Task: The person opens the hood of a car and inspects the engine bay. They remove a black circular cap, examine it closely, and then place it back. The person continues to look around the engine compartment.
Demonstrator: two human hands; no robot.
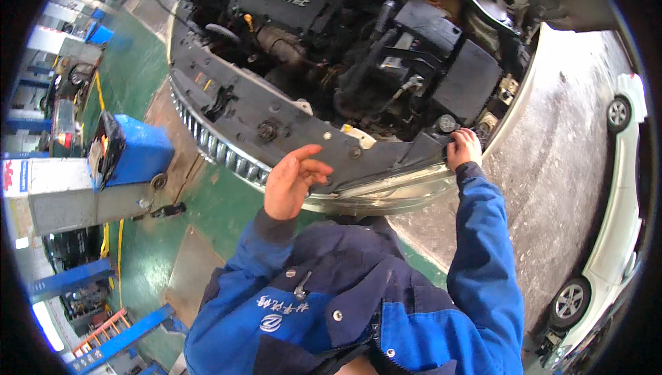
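Note:
Before me the engine bay of a car stands exposed, with a black Ecotec plastic engine cover [282,0] towards the back. My left hand [292,183] hovers at the front edge of the black radiator top panel [243,106], fingers half curled and apart, with nothing in them. My right hand [464,150] rests at the front corner, beside a round black cap [447,123] and above the headlight [408,186]. Its fingertips reach down behind the headlight, so whether they grip anything is hidden. A black box cover [468,80] lies just beyond that hand.
The chrome grille [222,150] curves along the car's front left. A blue bin [139,150] stands beside a grey lift base [93,204] on the left. Blue lift arms [124,341] lie low at left. A white car [600,230] is parked to the right.

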